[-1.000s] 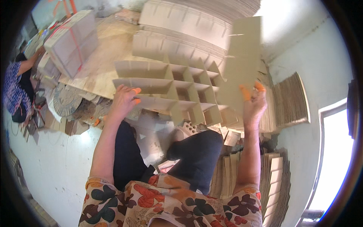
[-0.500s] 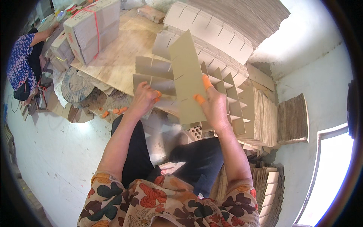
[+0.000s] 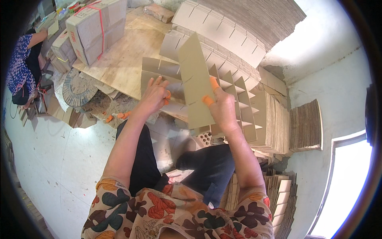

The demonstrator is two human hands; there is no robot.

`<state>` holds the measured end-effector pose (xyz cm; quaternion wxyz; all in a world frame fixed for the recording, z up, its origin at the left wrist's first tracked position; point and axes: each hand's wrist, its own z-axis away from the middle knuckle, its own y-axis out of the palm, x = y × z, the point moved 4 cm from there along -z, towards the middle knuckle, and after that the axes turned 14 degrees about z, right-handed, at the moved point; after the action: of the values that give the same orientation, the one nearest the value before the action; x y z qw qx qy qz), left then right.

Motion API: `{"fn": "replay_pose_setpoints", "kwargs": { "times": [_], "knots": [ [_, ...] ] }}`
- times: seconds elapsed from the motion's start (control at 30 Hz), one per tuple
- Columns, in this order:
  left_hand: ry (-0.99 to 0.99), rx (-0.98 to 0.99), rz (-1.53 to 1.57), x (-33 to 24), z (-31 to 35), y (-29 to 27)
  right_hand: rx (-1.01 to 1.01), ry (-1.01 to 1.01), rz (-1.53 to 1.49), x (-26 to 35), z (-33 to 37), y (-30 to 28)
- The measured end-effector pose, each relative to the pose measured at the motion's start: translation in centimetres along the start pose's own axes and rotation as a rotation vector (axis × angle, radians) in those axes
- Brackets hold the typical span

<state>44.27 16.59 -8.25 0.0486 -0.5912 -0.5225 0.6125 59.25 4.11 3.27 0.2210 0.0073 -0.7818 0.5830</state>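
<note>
My right hand point(image 3: 223, 111), with orange finger covers on its thumb and a finger, grips the edge of a flat, slotted cardboard divider strip point(image 3: 195, 83). The strip is tilted upright in front of me. Behind it stands a partly assembled grid of interlocking cardboard dividers point(image 3: 242, 101), its cells showing to the right and its panels sticking out to the left. My left hand point(image 3: 154, 96) lies against those left panels, fingers stretched and slightly apart, with an orange cover on one digit. The strip hides the middle of the grid.
Slotted cardboard sheets point(image 3: 223, 34) are stacked behind the grid, with more stacks point(image 3: 274, 127) to the right. A strapped carton point(image 3: 97, 32) stands on a plywood board point(image 3: 135, 44). At far left another person point(image 3: 20, 63) works. A brick point(image 3: 158, 13) lies at the back.
My left hand has shifted slightly up, and its fingers have straightened from a curled pose. The right hand and strip have hardly moved. The other person's arm now has a cardboard piece beside it.
</note>
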Motion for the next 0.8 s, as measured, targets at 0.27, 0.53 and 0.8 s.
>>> {"fn": "replay_pose_setpoints", "kwargs": {
  "times": [0.27,0.53,0.8],
  "knots": [
    [-0.06,0.062,0.022,0.3,-0.2,0.3,-0.079,-0.078,-0.036,-0.4,0.6,1.9],
    [-0.039,0.074,-0.002,0.4,-0.5,0.5,-0.055,-0.169,-0.004,-0.6,0.1,3.3],
    [-0.002,0.049,0.021,0.2,-0.7,0.6,-0.012,-0.169,0.019,-1.5,-0.4,6.6]
  ]
}}
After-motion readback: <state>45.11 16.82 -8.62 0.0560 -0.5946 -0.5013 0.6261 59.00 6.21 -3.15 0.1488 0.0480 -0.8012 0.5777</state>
